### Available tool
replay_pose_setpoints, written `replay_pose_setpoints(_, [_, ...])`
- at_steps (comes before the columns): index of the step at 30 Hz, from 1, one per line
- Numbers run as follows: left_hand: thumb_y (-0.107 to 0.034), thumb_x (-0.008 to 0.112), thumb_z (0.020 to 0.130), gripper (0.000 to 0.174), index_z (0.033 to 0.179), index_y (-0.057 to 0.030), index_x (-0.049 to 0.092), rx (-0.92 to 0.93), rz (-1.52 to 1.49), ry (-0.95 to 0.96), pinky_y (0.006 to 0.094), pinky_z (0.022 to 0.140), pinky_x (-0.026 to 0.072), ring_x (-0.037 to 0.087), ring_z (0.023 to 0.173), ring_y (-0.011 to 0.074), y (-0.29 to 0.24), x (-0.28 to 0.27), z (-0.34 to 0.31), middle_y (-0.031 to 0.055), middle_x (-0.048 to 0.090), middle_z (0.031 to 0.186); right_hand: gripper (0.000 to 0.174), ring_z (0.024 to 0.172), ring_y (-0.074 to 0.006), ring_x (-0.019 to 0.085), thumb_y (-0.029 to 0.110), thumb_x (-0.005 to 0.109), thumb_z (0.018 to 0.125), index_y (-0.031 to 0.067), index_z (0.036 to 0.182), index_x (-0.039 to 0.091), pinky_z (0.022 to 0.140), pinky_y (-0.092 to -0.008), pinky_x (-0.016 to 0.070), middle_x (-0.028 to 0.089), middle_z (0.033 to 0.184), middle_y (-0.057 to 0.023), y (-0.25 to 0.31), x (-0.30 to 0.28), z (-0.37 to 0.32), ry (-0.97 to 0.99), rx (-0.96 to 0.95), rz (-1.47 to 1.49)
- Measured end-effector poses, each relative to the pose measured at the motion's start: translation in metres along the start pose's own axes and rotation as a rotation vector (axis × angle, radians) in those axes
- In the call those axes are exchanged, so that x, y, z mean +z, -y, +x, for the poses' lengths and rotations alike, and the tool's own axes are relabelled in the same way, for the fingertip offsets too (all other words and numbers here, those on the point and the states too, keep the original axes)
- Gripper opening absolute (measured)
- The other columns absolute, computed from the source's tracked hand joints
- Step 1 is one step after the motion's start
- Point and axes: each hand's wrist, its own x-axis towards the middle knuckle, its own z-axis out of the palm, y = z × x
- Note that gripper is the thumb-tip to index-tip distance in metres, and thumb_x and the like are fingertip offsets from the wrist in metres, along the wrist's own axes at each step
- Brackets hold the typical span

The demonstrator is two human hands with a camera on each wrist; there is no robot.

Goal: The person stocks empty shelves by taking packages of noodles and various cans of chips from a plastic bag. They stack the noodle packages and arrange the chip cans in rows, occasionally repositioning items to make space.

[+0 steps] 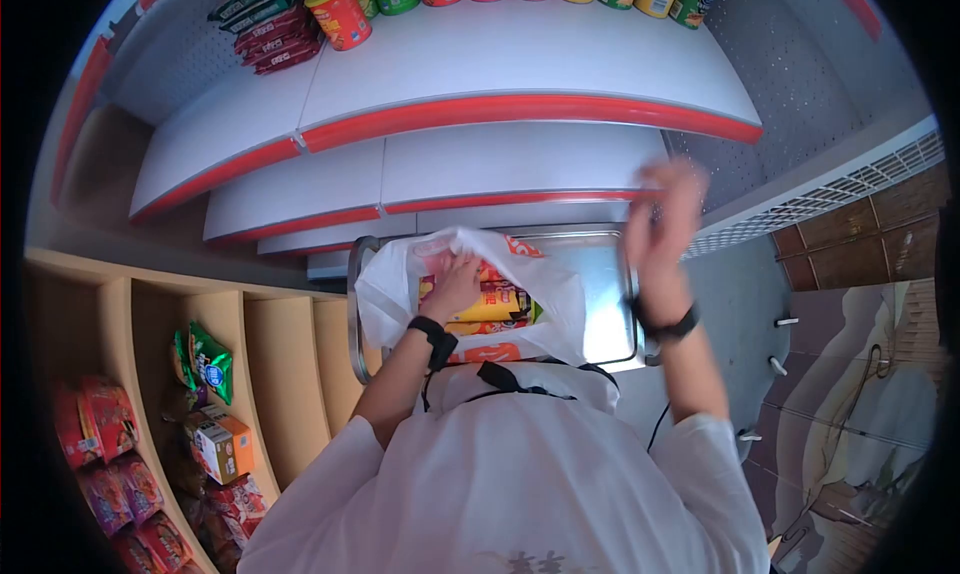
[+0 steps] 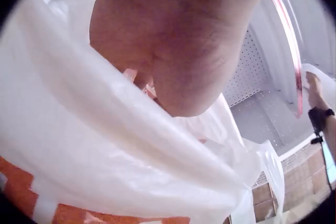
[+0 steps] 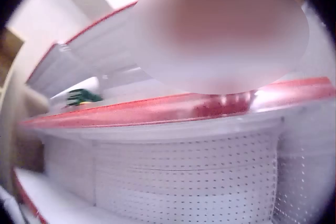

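A white plastic bag with orange print (image 1: 570, 304) lies with its mouth open, showing red and yellow packages (image 1: 495, 304) inside. My left hand (image 1: 452, 289) reaches into the bag and rests on the packages; in the left wrist view the bag's edge (image 2: 131, 113) hides most of the fingers of this hand (image 2: 168, 40). Raised to the right of the bag, near the shelf's red edge, my right hand (image 1: 665, 224) is motion-blurred, with no object visible in it. In the right wrist view this hand (image 3: 220, 35) is a blur above a red shelf edge (image 3: 157, 109).
Beneath the bag is a metal tray or cart (image 1: 610, 304). White shelves (image 1: 520, 64) rise ahead, with colourful cans (image 1: 345, 19) and dark packets (image 1: 275, 39) on top. Wooden shelving (image 1: 285, 374) at left holds a green bag (image 1: 210, 362), an orange box (image 1: 222, 444) and red packs (image 1: 97, 419).
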Motion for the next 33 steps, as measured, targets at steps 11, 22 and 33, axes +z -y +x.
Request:
replay_pose_setpoints(11, [-0.026, 0.057, 0.083, 0.04, 0.117, -0.0029, 0.057, -0.194, -0.463, 0.532, 0.0358, 0.091, 0.0434, 0.058, 0.104, 0.0292, 0.029, 0.025, 0.014, 0.02, 0.06, 0.113, 0.065, 0.102, -0.0419, 0.053, 0.013, 0.059, 0.073, 0.005, 0.134, 0.037, 0.089, -0.0479, 0.044, 0.05, 0.118, -0.0257, 0.014, -0.006, -0.195, 1.165, 0.639, -0.407])
replay_pose_setpoints(22, [-0.037, 0.081, 0.056, 0.091, 0.13, -0.0012, 0.042, -0.023, -0.033, 0.623, 0.0356, 0.104, 0.0345, 0.043, 0.121, 0.034, 0.03, 0.031, -0.015, 0.0217, 0.045, 0.129, 0.028, 0.095, -0.0391, 0.057, 0.005, 0.056, 0.077, 0.0004, 0.105, 0.057, 0.084, -0.0403, 0.0477, 0.06, 0.097, -0.0229, 0.055, 0.015, -0.174, 1.16, 0.594, 0.311])
replay_pose_setpoints(33, [-0.01, 0.08, 0.061, 0.076, 0.128, -0.0033, 0.044, -0.034, -0.619, 0.111, 0.0327, 0.101, 0.0374, 0.048, 0.119, 0.0239, 0.03, -0.052, -0.096, 0.0128, 0.05, 0.127, 0.088, 0.12, -0.033, 0.046, 0.056, 0.071, 0.066, 0.0044, 0.13, 0.041, 0.102, -0.0375, 0.0364, 0.048, 0.13, -0.0214, 0.038, 0.069, -0.261, 1.733, 0.615, 0.381])
